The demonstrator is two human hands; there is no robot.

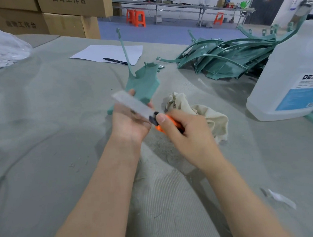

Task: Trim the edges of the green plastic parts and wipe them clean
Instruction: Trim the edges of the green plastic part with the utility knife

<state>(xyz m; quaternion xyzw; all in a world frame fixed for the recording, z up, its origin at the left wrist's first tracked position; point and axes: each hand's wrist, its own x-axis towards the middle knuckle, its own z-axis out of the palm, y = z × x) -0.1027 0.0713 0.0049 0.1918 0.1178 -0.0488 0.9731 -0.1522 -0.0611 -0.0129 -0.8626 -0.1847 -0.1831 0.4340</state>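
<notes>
Over the grey table the left hand holds a green part upright, its thin arm pointing up. The right hand grips an orange knife whose long blade lies across the left palm, blurred. A crumpled cloth lies just beside the right hand, with a pile of green parts and a white jug further right, and a paper with a pen behind.
</notes>
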